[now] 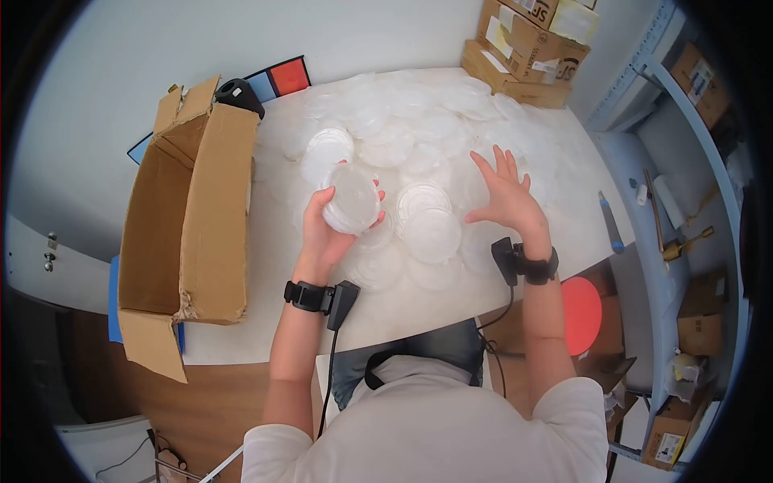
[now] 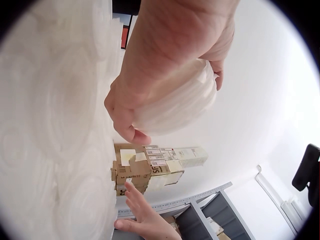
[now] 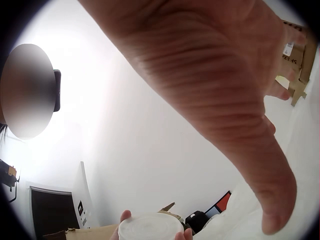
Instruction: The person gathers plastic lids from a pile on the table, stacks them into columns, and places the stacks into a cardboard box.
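My left hand (image 1: pixel 326 229) grips a stack of clear round plastic lids (image 1: pixel 352 200) above the white table (image 1: pixel 386 314); in the left wrist view its fingers (image 2: pixel 131 131) curl round the stack of lids (image 2: pixel 177 102). The same stack (image 3: pixel 150 226) shows at the bottom of the right wrist view. My right hand (image 1: pixel 506 197) hovers flat with fingers spread over loose lids (image 1: pixel 432 233) that cover the table's middle and far part. It holds nothing; the right wrist view shows its palm (image 3: pixel 220 85) and thumb straight.
An open cardboard box (image 1: pixel 189 217) lies on its side at the table's left edge. Stacked cardboard boxes (image 1: pixel 527 48) stand at the far right corner. A black device (image 1: pixel 239 94) sits behind the open box. Shelving (image 1: pixel 684 185) runs along the right, and a red stool (image 1: pixel 581 314) stands by my right arm.
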The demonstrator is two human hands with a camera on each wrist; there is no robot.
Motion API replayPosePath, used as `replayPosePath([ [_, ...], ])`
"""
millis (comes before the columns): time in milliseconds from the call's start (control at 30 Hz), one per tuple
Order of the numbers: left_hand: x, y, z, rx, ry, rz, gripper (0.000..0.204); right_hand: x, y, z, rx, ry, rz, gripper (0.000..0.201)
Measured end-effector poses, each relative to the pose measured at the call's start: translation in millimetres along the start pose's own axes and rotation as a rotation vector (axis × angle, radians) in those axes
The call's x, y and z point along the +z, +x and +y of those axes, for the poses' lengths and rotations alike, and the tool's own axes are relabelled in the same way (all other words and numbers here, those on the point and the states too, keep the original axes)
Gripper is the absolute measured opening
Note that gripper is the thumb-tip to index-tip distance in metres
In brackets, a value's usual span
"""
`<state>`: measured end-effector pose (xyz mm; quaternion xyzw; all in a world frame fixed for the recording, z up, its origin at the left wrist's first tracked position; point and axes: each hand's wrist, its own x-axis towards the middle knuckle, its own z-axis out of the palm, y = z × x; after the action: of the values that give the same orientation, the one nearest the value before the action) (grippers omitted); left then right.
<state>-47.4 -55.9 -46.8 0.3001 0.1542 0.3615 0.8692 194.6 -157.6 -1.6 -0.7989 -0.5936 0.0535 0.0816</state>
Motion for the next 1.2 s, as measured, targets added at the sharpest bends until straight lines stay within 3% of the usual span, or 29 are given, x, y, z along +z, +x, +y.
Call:
replayPosePath([
  [67, 1, -1, 1, 0.014, 0.023, 0.002, 0.055, 14, 5, 10, 0.063, 0.009, -0.017, 0.088],
  [167, -5, -1, 1, 0.029, 0.007, -0.016, 0.056, 30, 24, 21, -0.036, 0.132, -0.078, 0.083],
  [267, -9, 0, 3, 0.025, -0.060, -0.049, 0.055, 23, 34, 11, -0.154, 0.204, 0.074, 0.072],
  [333, -9, 0, 3, 0.024, -0.073, -0.064, 0.055, 16, 40, -6, -0.315, 0.496, 0.284, 0.062],
  [433, -9, 0, 2, 0.029, -0.073, -0.060, 0.056, 17, 55, -25, -0.438, 0.720, 0.391, 0.059],
  [567, -13, 2, 2, 0.034, -0.069, -0.058, 0.059, 34, 71, -36, -0.519, 0.926, 0.512, 0.056],
  [667, -14, 3, 1, 0.030, -0.076, -0.076, 0.060, 38, 63, -48, -0.473, 1.126, 0.664, 0.050],
  [733, -10, 3, 0, 0.027, -0.076, -0.083, 0.061, 39, 56, -56, -0.346, 2.001, 0.291, 0.045],
  [767, -8, 2, 0, 0.028, -0.073, -0.087, 0.063, 43, 53, -60, -0.348, 2.000, 0.289, 0.045],
  [833, -4, 2, -3, 0.011, -0.126, -0.106, 0.061, 56, 51, -69, -0.259, 2.196, -0.096, 0.044],
  [900, 0, 1, -6, -0.009, -0.178, -0.124, 0.060, 67, 49, -79, -0.274, 2.153, -0.120, 0.044],
  [967, 3, 0, -9, -0.127, -0.236, -0.248, 0.061, 74, 45, -87, -0.476, 1.592, 0.135, 0.041],
  [1000, 1, -2, -11, -0.124, -0.238, -0.245, 0.061, 76, 44, -88, -0.477, 1.592, 0.130, 0.041],
  [1067, -3, -4, -14, -0.106, -0.247, -0.181, 0.061, 77, 43, -89, -0.621, 1.030, 0.413, 0.039],
  [1200, -9, 0, -14, -0.105, -0.124, -0.217, 0.056, 68, 38, -85, -0.623, 0.959, 0.314, 0.037],
])
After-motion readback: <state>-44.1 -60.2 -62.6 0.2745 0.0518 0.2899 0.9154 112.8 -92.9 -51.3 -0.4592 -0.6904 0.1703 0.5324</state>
